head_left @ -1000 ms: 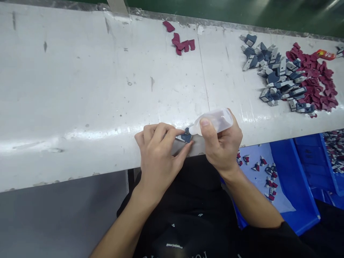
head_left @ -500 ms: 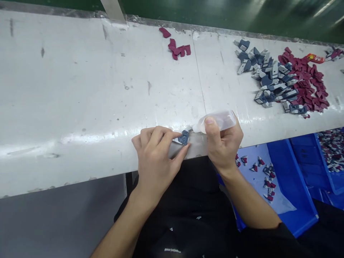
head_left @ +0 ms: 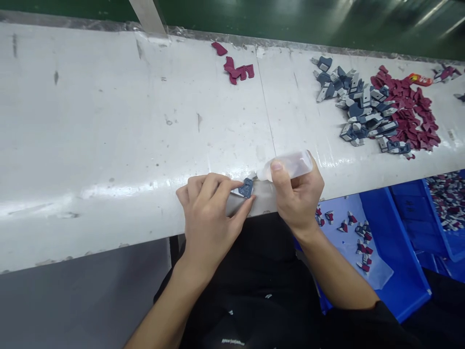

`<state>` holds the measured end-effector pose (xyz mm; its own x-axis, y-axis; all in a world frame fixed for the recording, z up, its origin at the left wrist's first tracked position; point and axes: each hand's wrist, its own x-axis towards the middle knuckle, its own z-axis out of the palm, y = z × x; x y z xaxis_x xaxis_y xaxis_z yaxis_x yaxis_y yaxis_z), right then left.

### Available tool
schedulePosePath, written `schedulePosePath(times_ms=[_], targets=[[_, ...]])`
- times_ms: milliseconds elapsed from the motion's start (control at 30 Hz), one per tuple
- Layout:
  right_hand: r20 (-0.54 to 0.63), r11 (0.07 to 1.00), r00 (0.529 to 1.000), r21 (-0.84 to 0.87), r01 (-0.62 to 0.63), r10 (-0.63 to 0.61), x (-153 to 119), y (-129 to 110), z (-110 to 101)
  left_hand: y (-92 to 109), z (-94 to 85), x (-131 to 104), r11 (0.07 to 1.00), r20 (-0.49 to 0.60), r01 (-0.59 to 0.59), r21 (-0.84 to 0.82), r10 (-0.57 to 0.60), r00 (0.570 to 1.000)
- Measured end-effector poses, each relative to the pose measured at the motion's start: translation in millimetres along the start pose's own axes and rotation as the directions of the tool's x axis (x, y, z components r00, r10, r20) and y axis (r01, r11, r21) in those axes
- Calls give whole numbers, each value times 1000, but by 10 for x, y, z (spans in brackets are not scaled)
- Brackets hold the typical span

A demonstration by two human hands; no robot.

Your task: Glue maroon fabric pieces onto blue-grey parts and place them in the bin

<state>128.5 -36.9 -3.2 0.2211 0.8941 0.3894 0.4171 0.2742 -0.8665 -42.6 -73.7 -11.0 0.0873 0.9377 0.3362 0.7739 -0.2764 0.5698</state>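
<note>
Near the front edge of the white bench, my left hand [head_left: 210, 208] pinches a small blue-and-grey plastic part [head_left: 246, 187] between thumb and index finger. My right hand [head_left: 300, 196] is wrapped round a translucent squeeze bottle [head_left: 294, 165], thumb on its side. The bottle lies tilted toward the left, its thin nozzle at the upper edge of the blue part; whether the tip touches it I cannot tell. Several maroon pieces [head_left: 238, 72] lie farther back on the bench.
At the right of the bench [head_left: 109, 121] a heap of blue-and-grey parts [head_left: 363, 106] adjoins a heap of maroon pieces [head_left: 414, 111], with an orange-red wrapper [head_left: 420, 79] behind. Below the edge, a blue bin [head_left: 385, 232] holds assembled parts; another bin [head_left: 417, 218] stands beyond.
The whole view has shifted slightly. Both hands keep their holds, and the bottle's nozzle stays close to the blue part's upper edge.
</note>
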Motion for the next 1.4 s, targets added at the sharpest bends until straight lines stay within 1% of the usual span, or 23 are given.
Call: schedulePosePath(times_ms=[167, 300, 367, 433, 500, 533, 600, 667, 700, 733, 800, 867, 900, 933, 967, 1067, 1133, 1200, 1267, 1333, 1367, 1400], targets=[[-13, 1000, 999, -7, 29, -29, -1, -21, -45, 1, 0, 2, 1000, -4, -1, -1, 1, 1000], [16, 1000, 1000, -17, 25, -24, -42, -46, -80, -2, -7, 1, 1000, 5, 3, 2, -3, 1000], [6, 1000, 1000, 0, 15, -15, -64, -58, -90, -1, -2, 2, 1000, 5, 2, 5, -2, 1000], [-49, 997, 998, 66, -27, 30, -64, -68, -100, 3, 8, 4, 1000, -1, 0, 20, 0, 1000], [-81, 979, 989, 170, -108, 123, -24, -75, -116, 11, 19, 3, 999, -4, -1, 52, 1, 1000], [-61, 961, 982, 224, -159, 177, 12, -75, -128, 15, 24, 1, 997, -9, -3, 71, 3, 1000], [40, 916, 965, 309, -257, 257, 114, -64, -161, 19, 31, -5, 994, -16, -13, 105, 15, 1000], [122, 883, 951, 351, -311, 286, 239, -30, -200, 13, 33, -11, 991, -26, -28, 128, 32, 999], [120, 881, 950, 355, -311, 287, 304, -1, -220, 8, 34, -12, 990, -27, -37, 135, 41, 999], [88, 892, 955, 343, -295, 282, 366, 36, -242, 3, 33, -13, 989, -25, -45, 139, 49, 998], [-39, 947, 973, 241, -212, 228, 479, 135, -290, -5, 31, -12, 989, -21, -56, 140, 60, 998], [-162, 993, 980, 44, -110, 115, 565, 256, -348, -8, 30, -11, 988, -21, -62, 138, 65, 998], [-176, 995, 982, -55, -81, 70, 598, 320, -381, -9, 31, -11, 988, -22, -65, 139, 69, 997], [-159, 989, 986, -131, -70, 49, 623, 383, -417, -9, 32, -12, 988, -23, -70, 141, 74, 997], [-126, 981, 991, -180, -76, 53, 641, 442, -454, -11, 34, -13, 987, -25, -75, 145, 80, 996], [-25, 970, 992, -209, -125, 122, 662, 578, -558, -19, 42, -14, 983, -33, -90, 159, 96, 995], [-19, 961, 990, -238, -139, 139, 649, 626, -608, -24, 48, -9, 981, -37, -96, 168, 104, 994], [-51, 942, 988, -298, -154, 145, 602, 624, -632, -27, 57, -1, 980, -48, -101, 174, 111, 993], [-149, 921, 980, -345, -179, 134, 506, 554, -618, -30, 65, 6, 978, -63, -109, 180, 122, 991], [-302, 911, 951, -372, -178, 63, 370, 411, -557, -30, 69, 8, 976, -72, -110, 187, 125, 990], [-353, 914, 935, -377, -152, 9, 302, 321, -507, -29, 69, 7, 976, -69, -110, 189, 125, 990], [-370, 919, 928, -380, -104, -48, 249, 226, -445, -29, 67, 5, 975, -62, -111, 191, 124, 990]])
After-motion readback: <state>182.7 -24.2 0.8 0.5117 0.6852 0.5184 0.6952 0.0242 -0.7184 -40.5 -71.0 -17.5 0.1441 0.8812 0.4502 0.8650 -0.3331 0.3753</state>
